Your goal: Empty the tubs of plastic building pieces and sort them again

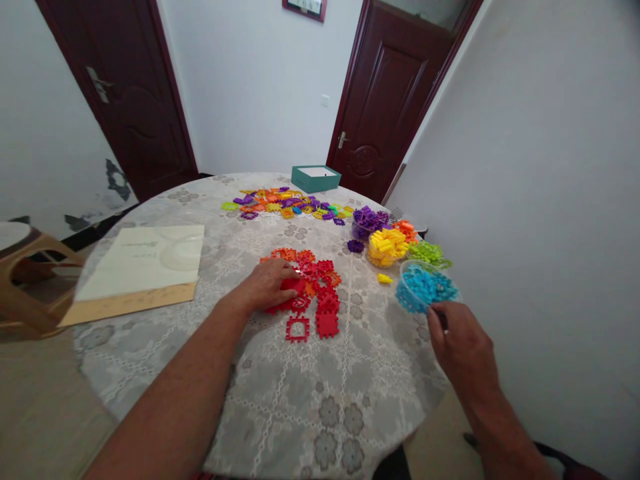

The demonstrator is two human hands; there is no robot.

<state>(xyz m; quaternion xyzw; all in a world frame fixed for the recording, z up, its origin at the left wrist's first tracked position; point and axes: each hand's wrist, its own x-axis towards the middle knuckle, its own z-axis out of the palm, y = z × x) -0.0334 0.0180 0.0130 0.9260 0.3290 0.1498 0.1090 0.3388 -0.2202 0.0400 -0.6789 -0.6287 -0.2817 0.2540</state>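
Observation:
My left hand [273, 283] lies over a pile of red interlocking plastic pieces [327, 300], fingers apart and palm down, touching the near left part of the pile. Some orange pieces [285, 253] are mixed in along the far side. One red square frame piece [297, 329] sits at the near edge of the pile. On the right, my right hand [463, 343] has thumb and fingers closed at the near rim of a clear round bowl [404, 290], which is full of blue pieces [433, 283].
Beside the blue bowl stand containers of yellow [387, 247], purple [370, 219], orange [406, 230] and green pieces [429, 253]. A loose yellow piece [385, 279] lies nearby. Mixed pieces [287, 203] spread before a teal box [316, 179]. Cardboard [135, 300] lies at left.

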